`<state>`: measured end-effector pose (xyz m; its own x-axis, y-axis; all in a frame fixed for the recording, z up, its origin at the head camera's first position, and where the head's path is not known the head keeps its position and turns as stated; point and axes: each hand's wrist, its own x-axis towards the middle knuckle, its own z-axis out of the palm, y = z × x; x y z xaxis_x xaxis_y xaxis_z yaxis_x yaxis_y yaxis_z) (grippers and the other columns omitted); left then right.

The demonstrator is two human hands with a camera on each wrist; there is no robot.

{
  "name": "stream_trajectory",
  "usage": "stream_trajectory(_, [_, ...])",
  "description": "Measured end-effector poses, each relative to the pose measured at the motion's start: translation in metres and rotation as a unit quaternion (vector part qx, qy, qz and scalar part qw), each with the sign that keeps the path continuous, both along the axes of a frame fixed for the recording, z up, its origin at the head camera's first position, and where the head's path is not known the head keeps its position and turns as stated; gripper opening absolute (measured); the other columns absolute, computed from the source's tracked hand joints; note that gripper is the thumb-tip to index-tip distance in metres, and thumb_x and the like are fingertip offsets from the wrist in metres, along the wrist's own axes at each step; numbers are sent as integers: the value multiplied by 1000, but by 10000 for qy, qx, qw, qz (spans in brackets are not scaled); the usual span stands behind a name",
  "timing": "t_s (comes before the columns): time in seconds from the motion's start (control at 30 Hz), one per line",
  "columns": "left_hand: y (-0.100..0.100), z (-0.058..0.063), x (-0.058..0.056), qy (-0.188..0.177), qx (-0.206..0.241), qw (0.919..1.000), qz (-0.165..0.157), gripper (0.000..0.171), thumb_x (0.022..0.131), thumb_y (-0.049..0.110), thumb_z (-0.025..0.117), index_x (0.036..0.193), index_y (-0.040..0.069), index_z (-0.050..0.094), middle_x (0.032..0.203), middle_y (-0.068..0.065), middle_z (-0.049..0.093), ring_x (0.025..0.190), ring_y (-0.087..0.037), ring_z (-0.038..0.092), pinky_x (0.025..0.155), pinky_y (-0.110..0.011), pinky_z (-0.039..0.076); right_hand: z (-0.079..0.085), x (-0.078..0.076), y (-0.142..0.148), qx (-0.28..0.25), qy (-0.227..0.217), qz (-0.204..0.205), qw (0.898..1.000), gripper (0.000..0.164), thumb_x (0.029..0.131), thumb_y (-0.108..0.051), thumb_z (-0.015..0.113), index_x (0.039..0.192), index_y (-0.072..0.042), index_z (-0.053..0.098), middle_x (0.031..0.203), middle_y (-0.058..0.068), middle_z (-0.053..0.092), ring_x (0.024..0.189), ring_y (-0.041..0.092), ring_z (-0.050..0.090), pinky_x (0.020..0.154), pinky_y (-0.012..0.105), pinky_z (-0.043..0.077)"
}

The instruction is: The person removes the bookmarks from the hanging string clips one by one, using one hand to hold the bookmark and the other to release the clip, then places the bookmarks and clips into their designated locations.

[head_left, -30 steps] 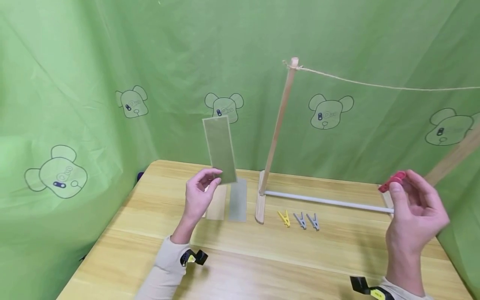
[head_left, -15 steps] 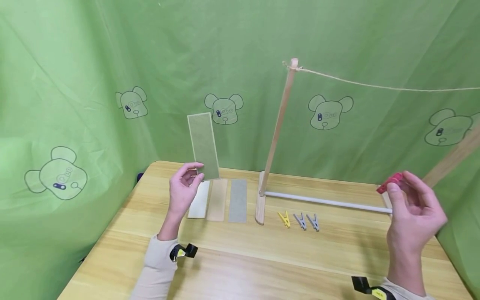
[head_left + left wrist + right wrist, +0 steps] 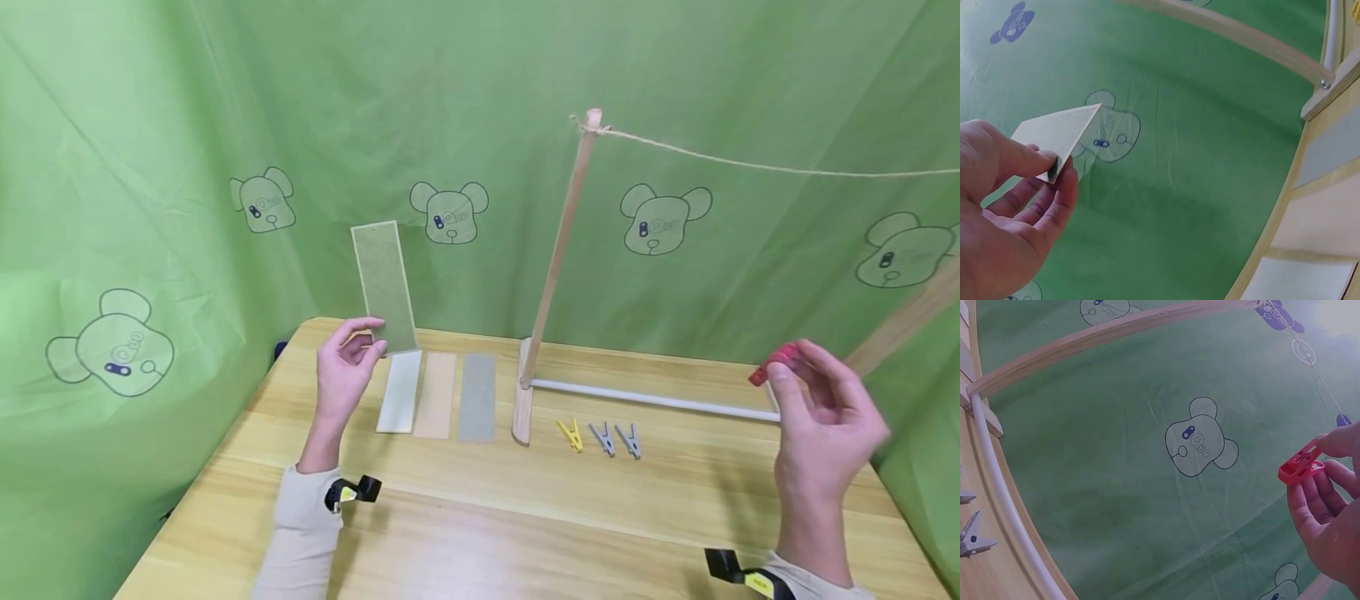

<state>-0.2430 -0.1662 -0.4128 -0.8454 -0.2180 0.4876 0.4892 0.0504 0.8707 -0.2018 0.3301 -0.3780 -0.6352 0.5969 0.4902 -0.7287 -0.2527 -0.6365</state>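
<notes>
My left hand (image 3: 345, 371) pinches the lower end of a thin, olive-green rectangular card (image 3: 385, 283) with a pale border, held upright above the table. In the left wrist view the same card (image 3: 1060, 134) is seen nearly edge-on between thumb and fingers. My right hand (image 3: 828, 425) pinches a red clothespin (image 3: 772, 364) between thumb and fingers, in the air near the right end of a wooden stand. The right wrist view shows the clothespin (image 3: 1300, 465) from closer up. Below the left hand's card lie a whitish card (image 3: 400, 392), a beige card (image 3: 435, 396) and a grey card (image 3: 477, 397) in a row.
The stand's left post (image 3: 561, 250) rises from a wooden foot (image 3: 521, 417). A string (image 3: 750, 167) is tied at its top and runs right. A white rod (image 3: 652, 400) joins the feet low down. One yellow clothespin (image 3: 571, 435) and two grey-blue clothespins (image 3: 602, 439) lie before it.
My left hand has moved left with the olive-green card, away from the stand, uncovering the whitish card. The right hand has shifted only slightly left, still holding the red clothespin.
</notes>
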Motion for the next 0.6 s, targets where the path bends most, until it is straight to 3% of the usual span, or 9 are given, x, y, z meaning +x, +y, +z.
stream_trajectory(0.27, [-14, 1, 0, -228, -259, 9993, -138, 31, 88, -20, 65, 118, -13, 65, 116, -22, 62, 87, -14, 67, 81, -25, 62, -1, 0, 1, 135, -132, -77, 9998, 41, 77, 26, 73, 116, 26, 59, 107, 29, 69, 95, 30, 70, 88, 31, 59])
stream_trajectory(0.6, [-24, -5, -2, -519, -466, 9975, -141, 31, 87, -18, 67, 117, -10, 66, 117, -19, 64, 89, -22, 69, 81, -25, 62, -3, -1, 0, 384, -503, 7, 9980, 39, 79, 25, 72, 116, 25, 60, 103, 25, 71, 91, 27, 71, 87, 30, 59])
